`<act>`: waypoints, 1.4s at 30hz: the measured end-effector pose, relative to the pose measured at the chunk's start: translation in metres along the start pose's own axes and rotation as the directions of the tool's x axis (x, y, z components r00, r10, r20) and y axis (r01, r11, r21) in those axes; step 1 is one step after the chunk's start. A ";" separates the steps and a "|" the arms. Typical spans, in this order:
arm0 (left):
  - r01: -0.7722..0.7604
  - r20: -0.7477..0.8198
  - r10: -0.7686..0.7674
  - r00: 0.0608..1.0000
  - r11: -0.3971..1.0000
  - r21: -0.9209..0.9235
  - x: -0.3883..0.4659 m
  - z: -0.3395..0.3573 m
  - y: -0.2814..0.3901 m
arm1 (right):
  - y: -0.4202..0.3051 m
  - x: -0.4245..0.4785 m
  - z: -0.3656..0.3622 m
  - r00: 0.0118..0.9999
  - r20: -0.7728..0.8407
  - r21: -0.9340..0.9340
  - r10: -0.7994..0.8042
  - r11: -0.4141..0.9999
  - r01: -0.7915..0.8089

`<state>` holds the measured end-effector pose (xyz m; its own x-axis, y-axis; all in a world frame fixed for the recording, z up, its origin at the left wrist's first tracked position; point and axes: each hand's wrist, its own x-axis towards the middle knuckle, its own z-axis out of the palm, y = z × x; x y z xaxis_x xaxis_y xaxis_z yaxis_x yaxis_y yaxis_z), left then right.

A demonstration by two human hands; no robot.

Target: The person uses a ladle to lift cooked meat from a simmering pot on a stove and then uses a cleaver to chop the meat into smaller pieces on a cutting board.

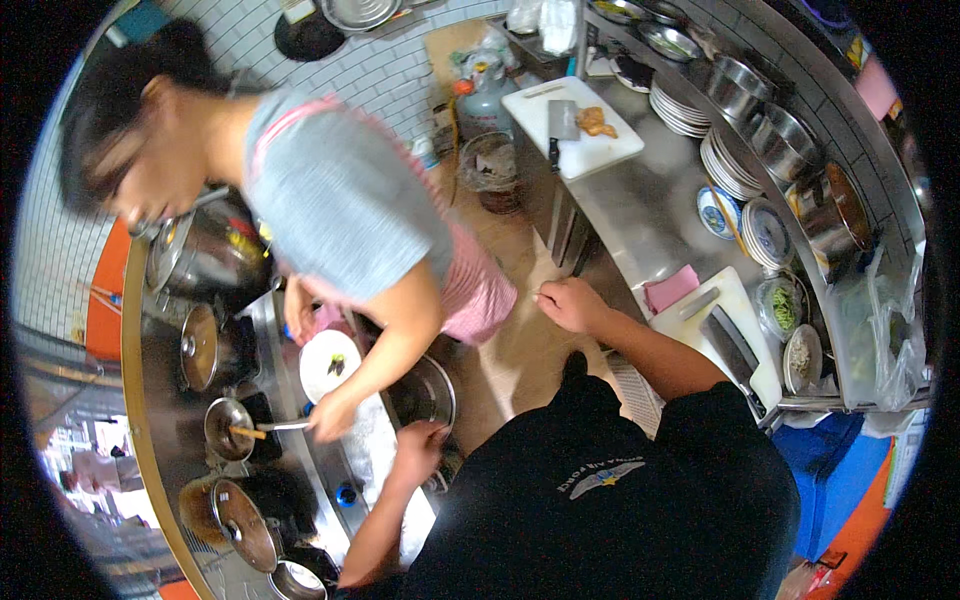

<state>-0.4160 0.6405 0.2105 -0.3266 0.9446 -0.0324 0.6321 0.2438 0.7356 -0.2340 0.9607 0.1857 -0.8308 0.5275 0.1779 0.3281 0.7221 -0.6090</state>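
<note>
My right hand (pixel 571 304) hangs over the tiled floor beside the steel counter (pixel 626 217), its fingers curled and nothing visible in them. Over by the stove side is my left hand (pixel 420 452), blurred, near the rim of a round metal vessel (pixel 431 394); whether its fingers hold anything cannot be seen. In front of me to the left, a co-worker in a pink apron (pixel 480 300) leans over the stove. One of their hands is beside a white plate (pixel 324 367) with some greens. Their other hand (pixel 334 415) grips a metal handle reaching to a small pot (pixel 227 429).
Lidded pots (pixel 244 525) line the stove. On the counter, a cleaver (pixel 562 120) and brown food (pixel 595 122) lie on a white board (pixel 600 156). A nearer board (pixel 757 322) carries a large dark knife (pixel 729 349). Plates (pixel 726 169) are stacked behind. A gas cylinder (pixel 484 101) stands on the floor.
</note>
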 end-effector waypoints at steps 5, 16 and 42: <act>0.247 0.333 -0.169 0.928 0.946 -0.208 0.128 0.171 -0.014 | 0.049 0.010 -0.014 0.996 0.066 0.124 0.051 0.990 -0.059; -0.280 0.716 -0.105 0.690 0.874 0.398 0.304 0.260 -0.082 | 0.121 0.002 -0.060 0.978 0.085 0.072 0.188 0.978 -0.194; 0.443 0.690 -0.485 0.538 0.859 0.258 0.775 0.038 -0.268 | 0.201 0.258 -0.061 0.431 -0.500 0.196 0.752 0.582 -0.789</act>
<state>-0.8115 1.3156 -0.0371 0.0028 0.5412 -0.8409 0.5797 0.6843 0.4424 -0.3549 1.2693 0.1564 0.1137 0.9935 0.0052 0.7582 -0.0834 -0.6467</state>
